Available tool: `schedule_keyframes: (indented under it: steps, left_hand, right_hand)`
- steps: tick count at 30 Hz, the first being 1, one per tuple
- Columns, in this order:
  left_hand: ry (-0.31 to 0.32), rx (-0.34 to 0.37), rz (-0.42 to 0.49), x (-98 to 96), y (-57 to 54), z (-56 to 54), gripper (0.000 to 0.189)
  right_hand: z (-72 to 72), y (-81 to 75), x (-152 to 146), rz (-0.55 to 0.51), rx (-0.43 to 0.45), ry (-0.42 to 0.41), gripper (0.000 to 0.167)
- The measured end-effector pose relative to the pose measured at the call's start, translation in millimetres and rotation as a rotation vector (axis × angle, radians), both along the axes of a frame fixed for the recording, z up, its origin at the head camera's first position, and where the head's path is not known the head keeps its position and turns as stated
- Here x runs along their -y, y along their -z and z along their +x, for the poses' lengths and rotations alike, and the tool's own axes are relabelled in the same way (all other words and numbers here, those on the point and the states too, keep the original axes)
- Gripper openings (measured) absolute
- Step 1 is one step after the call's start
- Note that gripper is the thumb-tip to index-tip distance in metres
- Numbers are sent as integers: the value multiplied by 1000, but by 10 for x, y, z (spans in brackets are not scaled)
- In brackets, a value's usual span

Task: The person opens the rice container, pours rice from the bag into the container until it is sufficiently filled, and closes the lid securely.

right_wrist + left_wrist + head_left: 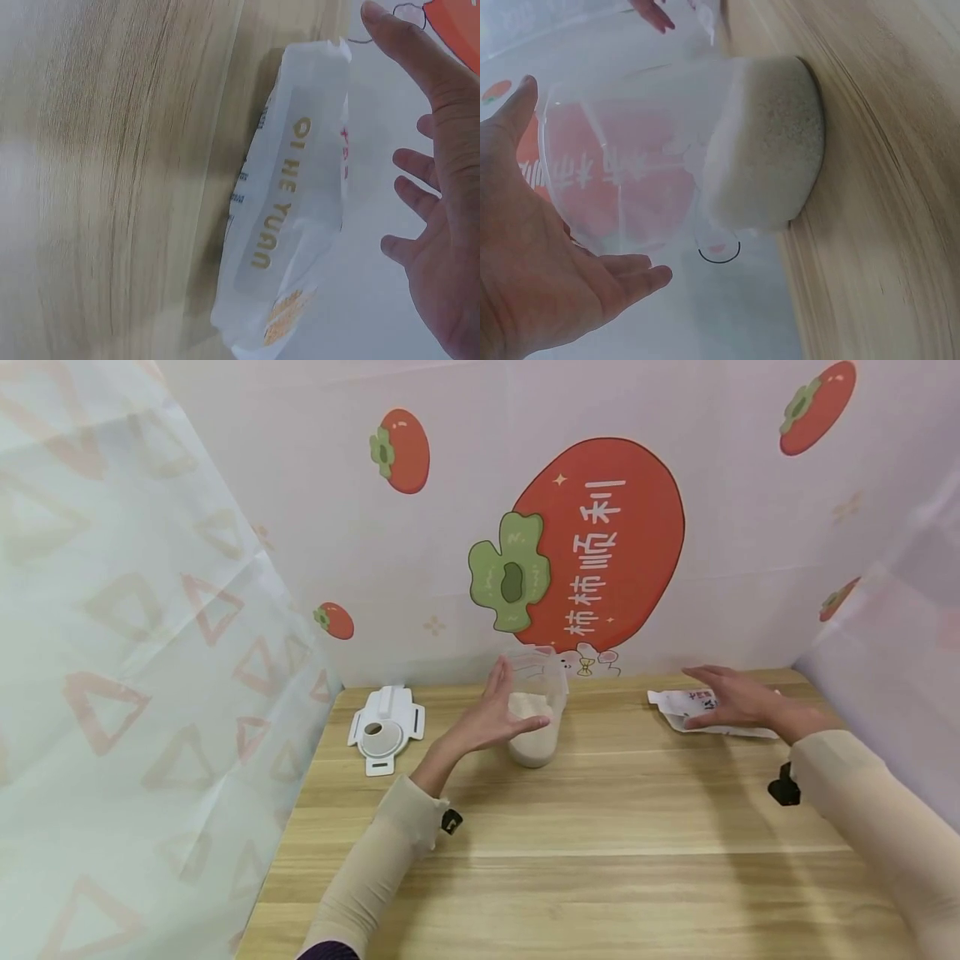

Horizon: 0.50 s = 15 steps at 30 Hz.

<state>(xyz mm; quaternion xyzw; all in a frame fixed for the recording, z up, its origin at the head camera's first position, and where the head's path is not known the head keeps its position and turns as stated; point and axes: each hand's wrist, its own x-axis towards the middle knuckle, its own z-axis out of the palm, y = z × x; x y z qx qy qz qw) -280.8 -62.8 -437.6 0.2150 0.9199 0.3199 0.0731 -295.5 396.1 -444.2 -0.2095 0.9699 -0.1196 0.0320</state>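
Observation:
A clear plastic container (538, 681) stands upright near the back of the table, its lower part filled with white, rice-like grain (769, 142). My left hand (487, 718) is at its left side, thumb and fingers spread apart near the rim. Over at the right, a white packaging bag (289, 180) with gold "QI HE YUAN" lettering lies on its side, looking flattened. My right hand (738, 702) hovers above that bag, thumb and fingers apart, with nothing held between them.
A white lid (390, 706) with side clips and a round opening lies on the wooden table (562, 877) at the left. Behind the table hangs a patterned cloth wall (442, 552); more cloth (150, 693) closes off the left side.

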Motion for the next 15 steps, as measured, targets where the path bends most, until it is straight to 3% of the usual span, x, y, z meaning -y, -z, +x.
schedule_keyframes:
  steps: [7, 15]
  left_hand:
    - [-36, 1, 8, 124, -32, 12, 126]
    - [-56, -46, 39, 313, -33, -30, 116]
  right_hand:
    - [-2, 26, 178, -46, -38, -51, 104]
    - [3, 50, 413, -65, -47, -93, 103]
